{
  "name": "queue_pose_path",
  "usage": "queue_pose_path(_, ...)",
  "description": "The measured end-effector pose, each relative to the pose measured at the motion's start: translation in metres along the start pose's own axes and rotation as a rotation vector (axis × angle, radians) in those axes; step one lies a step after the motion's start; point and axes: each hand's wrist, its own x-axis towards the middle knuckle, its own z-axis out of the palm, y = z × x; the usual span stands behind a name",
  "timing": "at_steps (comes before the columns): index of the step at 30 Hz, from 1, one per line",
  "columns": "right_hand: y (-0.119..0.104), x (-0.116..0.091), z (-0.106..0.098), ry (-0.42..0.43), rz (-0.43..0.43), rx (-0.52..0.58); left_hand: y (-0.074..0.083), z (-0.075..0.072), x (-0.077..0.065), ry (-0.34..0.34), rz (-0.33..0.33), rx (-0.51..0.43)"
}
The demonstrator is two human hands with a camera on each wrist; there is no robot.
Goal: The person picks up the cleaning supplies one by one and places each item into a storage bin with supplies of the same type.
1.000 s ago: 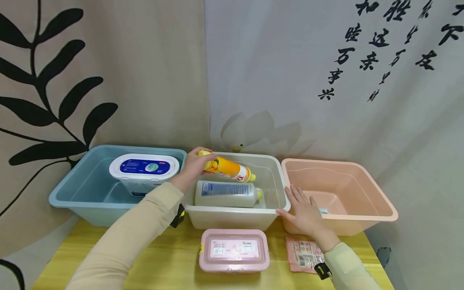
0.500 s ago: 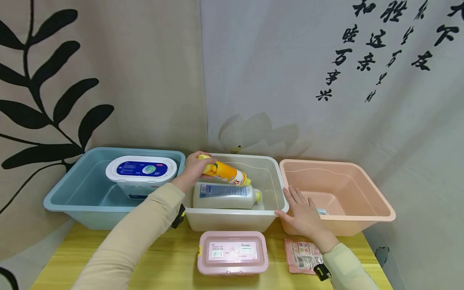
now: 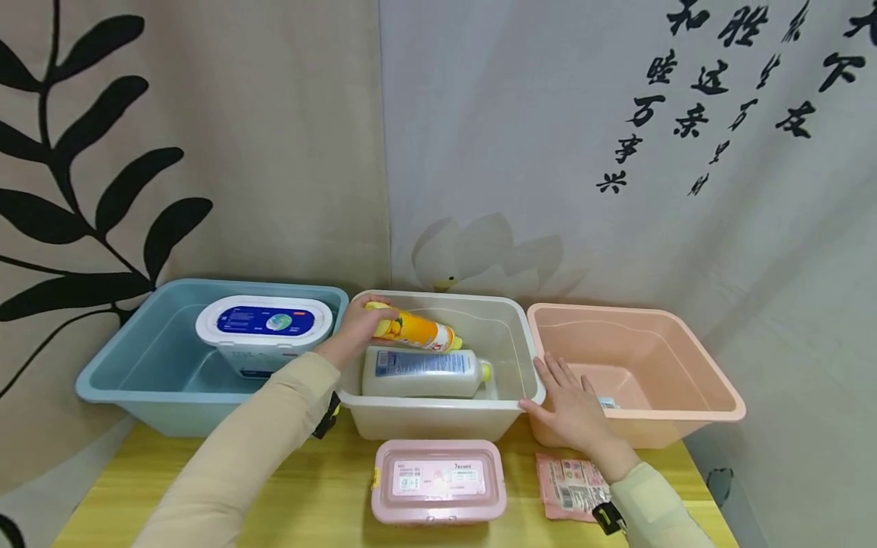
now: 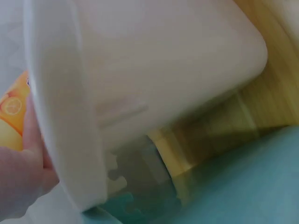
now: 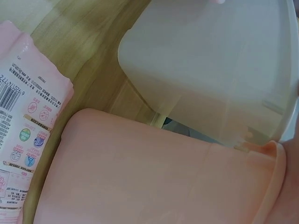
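On the bench [image 3: 308,487] I counted three tubs: a blue tub [image 3: 130,396], a white tub [image 3: 438,420] and a peach tub [image 3: 671,415]. Only my left wrist view caught a jigsaw-edged mat [image 4: 145,175] below. One white box [image 3: 266,327] sat in the blue tub; one pink box [image 3: 438,481] lay before the white tub. My right hand [image 3: 572,411], fingers straight, rested at the white tub's corner, partly blocking one pink packet [image 3: 572,487]. My left hand [image 3: 355,329] gripped one orange bottle [image 3: 419,332] inside the white tub, behind one white bottle [image 3: 428,377].
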Motion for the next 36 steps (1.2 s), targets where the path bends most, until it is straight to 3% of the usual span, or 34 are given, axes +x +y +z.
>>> queue_pose_path(7, -0.001, -0.001, 0.000, -0.002, -0.002, -0.009, 0.003, 0.000, -0.002, -0.075, 0.009, -0.034)
queue_pose_path(13, -0.004, 0.000, -0.001, -0.003, 0.002, 0.004, 0.002, 0.003, -0.005, -0.154, 0.032, 0.025)
queue_pose_path(22, -0.005, -0.001, -0.002, -0.002, 0.008, -0.003, -0.006, 0.008, -0.007, -0.214, 0.050, 0.088)
queue_pose_path(36, -0.003, -0.001, -0.001, -0.002, 0.008, -0.006, -0.008, 0.006, -0.004, -0.188, 0.047, 0.043)
